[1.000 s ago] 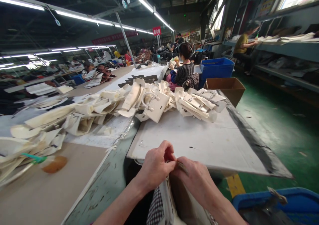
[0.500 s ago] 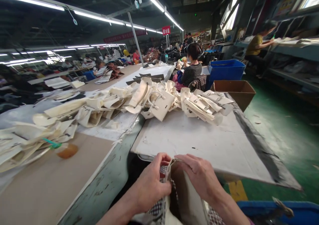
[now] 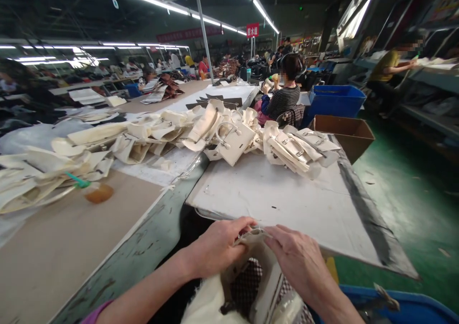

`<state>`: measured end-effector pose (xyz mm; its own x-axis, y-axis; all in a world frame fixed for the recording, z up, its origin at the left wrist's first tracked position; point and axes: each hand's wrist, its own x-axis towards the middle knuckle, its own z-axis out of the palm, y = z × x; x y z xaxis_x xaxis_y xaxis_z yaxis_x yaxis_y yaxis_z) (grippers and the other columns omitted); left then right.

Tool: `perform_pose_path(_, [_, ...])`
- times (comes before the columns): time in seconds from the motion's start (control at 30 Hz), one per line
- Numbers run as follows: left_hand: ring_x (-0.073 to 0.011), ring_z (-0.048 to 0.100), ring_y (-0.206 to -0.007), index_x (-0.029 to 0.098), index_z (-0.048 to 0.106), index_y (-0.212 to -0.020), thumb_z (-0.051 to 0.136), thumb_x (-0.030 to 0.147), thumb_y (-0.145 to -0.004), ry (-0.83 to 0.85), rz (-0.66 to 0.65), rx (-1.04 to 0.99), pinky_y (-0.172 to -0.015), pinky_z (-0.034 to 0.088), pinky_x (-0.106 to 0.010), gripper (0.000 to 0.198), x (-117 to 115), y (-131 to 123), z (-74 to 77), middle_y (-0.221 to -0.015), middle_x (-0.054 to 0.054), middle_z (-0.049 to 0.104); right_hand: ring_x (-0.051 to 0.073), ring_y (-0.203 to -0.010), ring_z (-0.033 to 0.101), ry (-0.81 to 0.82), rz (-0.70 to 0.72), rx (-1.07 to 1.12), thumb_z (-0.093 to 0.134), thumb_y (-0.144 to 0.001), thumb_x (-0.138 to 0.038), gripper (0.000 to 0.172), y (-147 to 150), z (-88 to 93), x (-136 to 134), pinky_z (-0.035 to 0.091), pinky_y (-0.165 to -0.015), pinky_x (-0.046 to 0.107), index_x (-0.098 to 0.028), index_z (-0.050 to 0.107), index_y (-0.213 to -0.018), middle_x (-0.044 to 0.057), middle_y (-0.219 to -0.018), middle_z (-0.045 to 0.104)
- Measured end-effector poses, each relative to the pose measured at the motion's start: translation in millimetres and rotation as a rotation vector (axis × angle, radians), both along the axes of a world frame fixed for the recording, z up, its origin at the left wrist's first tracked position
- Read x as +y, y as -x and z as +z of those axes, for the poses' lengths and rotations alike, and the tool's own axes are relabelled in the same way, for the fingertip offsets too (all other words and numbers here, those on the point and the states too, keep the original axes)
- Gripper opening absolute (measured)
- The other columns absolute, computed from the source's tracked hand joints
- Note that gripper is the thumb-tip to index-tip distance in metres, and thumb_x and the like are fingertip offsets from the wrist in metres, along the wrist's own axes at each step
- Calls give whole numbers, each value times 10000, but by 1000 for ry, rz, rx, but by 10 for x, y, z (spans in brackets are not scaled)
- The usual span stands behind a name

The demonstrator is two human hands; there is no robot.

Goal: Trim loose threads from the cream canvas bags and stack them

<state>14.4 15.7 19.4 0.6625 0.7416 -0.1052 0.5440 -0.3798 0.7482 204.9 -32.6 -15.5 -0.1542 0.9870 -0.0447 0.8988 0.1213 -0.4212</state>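
A cream bag piece (image 3: 211,297) is held low in front of me, just off the near edge of the worktable. My left hand (image 3: 224,243) pinches its top edge from the left, thumb inside and fingers over the far side. Close beside it, my right hand (image 3: 294,254) is closed on the same edge from the right. Between the hands the piece curves into an arch, and dark checked cloth (image 3: 247,278) shows within it. Whether that cloth belongs to the bag I cannot tell. My fingertips are partly hidden behind the edge.
Cream handbags (image 3: 234,145) lie heaped across the white-covered table (image 3: 244,195). A bottle of amber liquid (image 3: 99,193) with a green nozzle lies at left. Blue (image 3: 335,99) and brown bins (image 3: 344,125) stand beyond, near a seated co-worker (image 3: 285,97). A blue tub (image 3: 412,297) is at lower right.
The bag piece has been turned and spread, so its inside now faces me more. My left hand has shifted left and slightly up along the edge. Both hands keep their grip.
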Motion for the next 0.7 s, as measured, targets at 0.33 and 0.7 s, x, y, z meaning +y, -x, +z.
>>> perform_pose_path(0.33, [-176,617,-1047,211,548,-916,600,77,-806,-436,90,44,-885,504,-284,181,-131,-51,-173,-1131,-22,645,176,-689,671,-86,-18,-25,474,-909,-182,210,34,-80,5,290,-540,265,-280,655,-862,-36,-776,701])
perform_pose_path(0.7, [-199,625,-1002,166,602,-909,492,89,-862,-651,-131,187,-834,550,-314,142,-125,-74,-150,-1199,-61,622,186,-730,678,-89,-21,0,481,-884,-114,252,54,-101,-16,304,-552,268,-293,647,-944,-35,-821,712])
